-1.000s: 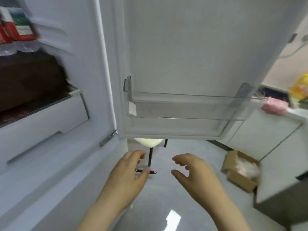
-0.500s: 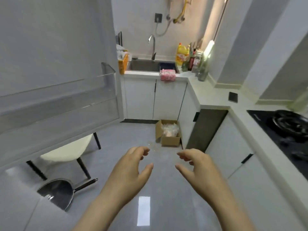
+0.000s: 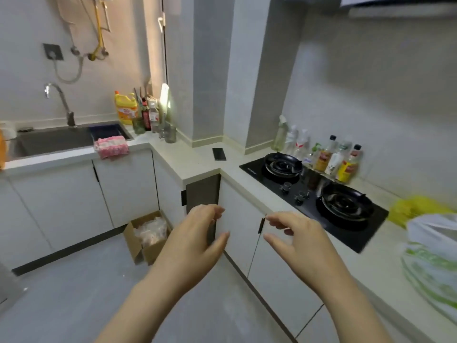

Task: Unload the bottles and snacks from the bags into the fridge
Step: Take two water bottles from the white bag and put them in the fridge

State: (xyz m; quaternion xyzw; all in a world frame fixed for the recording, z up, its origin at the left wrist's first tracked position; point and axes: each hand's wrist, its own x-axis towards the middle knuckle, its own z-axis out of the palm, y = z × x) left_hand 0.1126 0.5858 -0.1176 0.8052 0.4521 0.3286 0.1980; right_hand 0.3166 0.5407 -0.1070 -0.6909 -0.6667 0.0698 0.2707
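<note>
1. We held our left hand point(image 3: 193, 241) and right hand point(image 3: 304, 246) mid-air, fingers point(image 3: 210, 211) loosely curled, gripping nothing.
2. Bags point(image 3: 432, 256) sat on the table point(image 3: 380, 263), well right of our fingers.

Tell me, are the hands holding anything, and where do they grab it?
Nothing. The left hand and the right hand are both empty, fingers loosely curled in the air; the white bag lies untouched.

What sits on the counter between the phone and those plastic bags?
In the head view, a black stove fills the counter between phone and bags; bottles stand behind it.
</note>
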